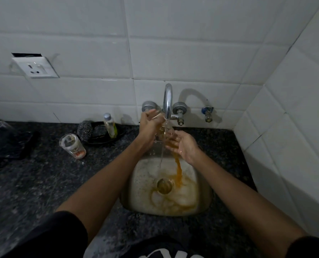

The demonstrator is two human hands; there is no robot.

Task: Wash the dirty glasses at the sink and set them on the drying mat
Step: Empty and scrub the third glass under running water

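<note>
Dim kitchen corner, white wall tiles [192, 53] over a speckled dark granite counter [43, 183]. Nearest the front edge: black sleeves and two bare forearms reaching forward over the steel sink [142, 175], its basin streaked with orange-brown liquid around the drain [165, 186]. Above the basin's far edge: a clear drinking glass [164, 131], tilted, held between both hands under the running chrome tap [167, 101], orange liquid pouring from it down into the basin. Left hand [149, 125] curled round the glass's upper part, fingers wrapped. Right hand [183, 144] palm up under the lower end, fingers loosely cupped against it; firmness of that hold hard to tell. Left of the sink on the counter: a second glass [73, 146] with printed orange marks, upright, near a steel scourer [84, 131] and a small bottle of yellowish liquid [110, 125] on a dark tray [101, 138] at the back edge. Dark crumpled bag [4, 138] at the far left edge. Wall socket [36, 67] above, and a small blue-handled valve [208, 112] right of the tap.
</note>
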